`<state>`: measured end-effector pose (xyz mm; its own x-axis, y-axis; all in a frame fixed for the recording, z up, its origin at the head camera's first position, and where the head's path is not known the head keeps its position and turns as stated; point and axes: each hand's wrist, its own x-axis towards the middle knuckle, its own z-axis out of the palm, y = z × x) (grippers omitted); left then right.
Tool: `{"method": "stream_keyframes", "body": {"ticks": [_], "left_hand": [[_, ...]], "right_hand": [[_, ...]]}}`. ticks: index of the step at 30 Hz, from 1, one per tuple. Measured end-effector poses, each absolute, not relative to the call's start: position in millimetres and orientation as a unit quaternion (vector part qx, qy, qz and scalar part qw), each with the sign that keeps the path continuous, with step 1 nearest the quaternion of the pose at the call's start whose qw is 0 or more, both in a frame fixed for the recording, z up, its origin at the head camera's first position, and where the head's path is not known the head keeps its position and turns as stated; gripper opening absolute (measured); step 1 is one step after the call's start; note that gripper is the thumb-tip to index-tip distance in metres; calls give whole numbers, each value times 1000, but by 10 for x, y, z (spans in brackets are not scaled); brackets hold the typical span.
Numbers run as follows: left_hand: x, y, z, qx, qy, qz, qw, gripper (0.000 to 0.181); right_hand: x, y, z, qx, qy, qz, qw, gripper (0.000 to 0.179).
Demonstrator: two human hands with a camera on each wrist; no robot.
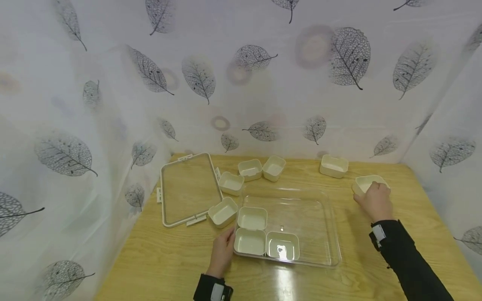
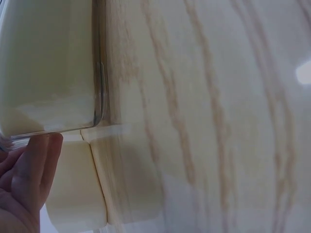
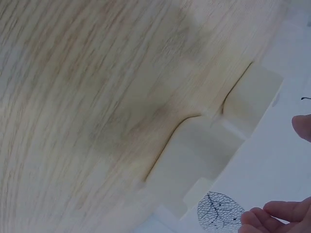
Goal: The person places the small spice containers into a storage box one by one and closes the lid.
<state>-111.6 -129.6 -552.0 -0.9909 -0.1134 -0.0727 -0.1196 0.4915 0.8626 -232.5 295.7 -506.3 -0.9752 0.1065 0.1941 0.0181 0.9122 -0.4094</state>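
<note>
My left hand (image 1: 222,251) touches the left front corner of a clear plastic tray (image 1: 334,234), its extended fingers (image 2: 46,165) at the outer wall. Inside the tray stand three cream boxes, two along the left side (image 1: 252,218) and one at the front (image 1: 295,244). Over at the right of the table, my right hand (image 1: 376,201) hovers above the rim of another cream box (image 1: 361,184). Thumb and fingers (image 3: 279,216) are spread apart in the right wrist view, with the box (image 3: 184,155) below them.
Another cream box (image 1: 334,166) stands behind, near the back edge. Several more boxes, such as one by the tray's left side (image 1: 223,212), cluster left and behind. A white-rimmed clear lid (image 1: 164,200) with side clips lies at left. A leaf-print curtain (image 1: 263,100) surrounds the wooden table (image 1: 169,259).
</note>
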Motion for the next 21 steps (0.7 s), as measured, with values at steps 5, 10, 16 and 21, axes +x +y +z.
{"method": "stream_keyframes", "body": {"ticks": [5,10,16,21], "left_hand": [[-1119,-1294,-5510,-69,863,501,10,30],[-1112,-1296,-5526,-76,862,500,13,29],[-1111,-1287,-5528,-84,859,504,26,29],[-1115,-1289,-5528,-73,864,498,9,29]], "right_hand": [[-2433,3092,-5141,-64,-972,203,99,74],[-2516,3153,-5186,-85,-973,199,76,77],[-2564,3216,-5229,-99,-975,193,55,79],[-2614,3244,-5237,-102,-976,187,51,81]]}}
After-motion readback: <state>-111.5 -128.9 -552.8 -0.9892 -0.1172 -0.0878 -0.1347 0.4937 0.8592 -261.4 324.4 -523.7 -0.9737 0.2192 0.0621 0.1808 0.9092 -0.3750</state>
